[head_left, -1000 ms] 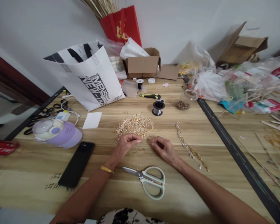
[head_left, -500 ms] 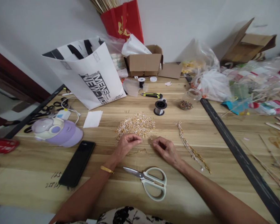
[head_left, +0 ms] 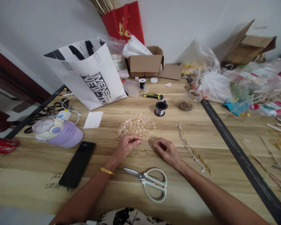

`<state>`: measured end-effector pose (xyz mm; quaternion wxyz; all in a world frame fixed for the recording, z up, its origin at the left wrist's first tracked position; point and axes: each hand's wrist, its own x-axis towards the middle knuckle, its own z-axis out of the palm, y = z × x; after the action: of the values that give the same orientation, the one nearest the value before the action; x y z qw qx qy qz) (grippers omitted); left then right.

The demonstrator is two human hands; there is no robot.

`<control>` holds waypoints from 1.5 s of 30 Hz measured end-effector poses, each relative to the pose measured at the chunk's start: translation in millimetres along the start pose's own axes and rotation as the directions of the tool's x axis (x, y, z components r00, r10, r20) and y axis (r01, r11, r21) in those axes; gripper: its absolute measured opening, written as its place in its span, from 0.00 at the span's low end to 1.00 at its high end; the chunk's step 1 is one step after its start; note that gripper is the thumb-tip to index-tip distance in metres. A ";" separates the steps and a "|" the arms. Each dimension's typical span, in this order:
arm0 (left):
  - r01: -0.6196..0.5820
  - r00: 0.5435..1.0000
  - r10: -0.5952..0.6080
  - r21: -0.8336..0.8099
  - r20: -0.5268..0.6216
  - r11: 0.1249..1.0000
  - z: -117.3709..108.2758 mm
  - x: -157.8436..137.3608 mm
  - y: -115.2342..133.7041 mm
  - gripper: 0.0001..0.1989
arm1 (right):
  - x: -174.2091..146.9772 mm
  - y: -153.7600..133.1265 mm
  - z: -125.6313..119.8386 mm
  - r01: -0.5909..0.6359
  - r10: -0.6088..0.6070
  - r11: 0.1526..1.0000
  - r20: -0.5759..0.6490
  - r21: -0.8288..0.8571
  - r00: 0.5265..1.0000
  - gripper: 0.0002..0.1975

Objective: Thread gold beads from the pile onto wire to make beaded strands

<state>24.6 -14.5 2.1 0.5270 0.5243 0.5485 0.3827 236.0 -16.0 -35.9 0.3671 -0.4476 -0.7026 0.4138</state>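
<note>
My left hand (head_left: 129,143) is closed in a pinch at the near edge of a pile of small gold and silver beads (head_left: 137,125). Whatever sits between its fingertips is too small to name. Across a narrow gap, my right hand (head_left: 165,150) is pinched too, its thumb and forefinger together by a few tiny gold bits. A thin gold chain (head_left: 138,152) lies on the wood between the wrists. Closer to me are scissors (head_left: 146,181) with pale handles, blades pointing left. Right of my right hand lie silver and gold chain strands (head_left: 192,148), tied at the top.
A phone (head_left: 77,164) and a purple bottle (head_left: 61,132) lie on the left. Beyond the beads are a wire spool (head_left: 160,108), a yellow-black cutter (head_left: 152,95) and a glass jar (head_left: 190,100). A white bag (head_left: 89,78), a cardboard box (head_left: 145,64) and plastic bags (head_left: 213,86) line the back.
Both hands keep nearly the same place and pinched shape. The view has shifted very slightly; nothing on the table has visibly moved.
</note>
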 end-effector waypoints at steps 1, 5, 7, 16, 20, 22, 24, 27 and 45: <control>-0.001 1.000 0.001 -0.007 -0.001 1.000 0.0 0.0 0.0 0.09 | 0.0 0.1 0.0 0.004 -0.004 1.000 0.000 0.001 1.000 0.11; -0.025 1.000 0.025 -0.019 -0.011 1.000 -0.2 0.4 -1.6 0.07 | 0.0 0.6 0.0 0.006 -0.006 1.000 0.000 -0.003 1.000 0.11; -0.028 1.000 0.028 -0.027 -0.013 0.999 -0.7 1.0 -2.8 0.06 | -0.1 1.2 0.3 0.001 -0.001 1.000 -0.002 -0.006 1.000 0.11; 0.008 1.000 -0.009 -0.072 -0.002 0.997 -7.9 5.0 -6.5 0.09 | 0.1 6.6 1.0 0.013 -0.013 1.000 -0.003 -0.005 1.000 0.11; 0.011 1.000 -0.012 -0.080 -0.015 0.997 -9.4 6.4 -9.4 0.11 | -0.1 6.8 0.7 0.011 -0.011 1.000 -0.002 -0.017 1.000 0.11; 0.001 1.000 -0.002 -0.066 -0.014 0.998 -9.6 6.7 -9.8 0.11 | -0.3 5.9 0.6 0.004 -0.004 1.000 0.000 -0.015 1.000 0.11; -0.005 1.000 0.004 -0.046 -0.013 0.999 -9.8 6.7 -9.4 0.10 | -0.4 4.7 0.4 -0.001 0.001 1.000 0.005 -0.011 1.000 0.11; 0.000 1.000 0.000 -0.032 -0.018 0.999 -10.0 6.6 -8.6 0.10 | -0.4 3.5 0.2 -0.003 0.004 1.000 0.010 -0.010 1.000 0.10; 0.048 0.998 -0.051 -0.058 -0.037 0.997 -10.8 4.4 0.2 0.11 | -0.1 2.2 -0.5 0.005 -0.005 1.000 0.013 -0.010 1.000 0.10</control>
<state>14.5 -8.7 3.1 0.5405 0.4877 0.5602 0.3953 237.2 -15.5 -37.8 0.3614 -0.4451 -0.7081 0.4121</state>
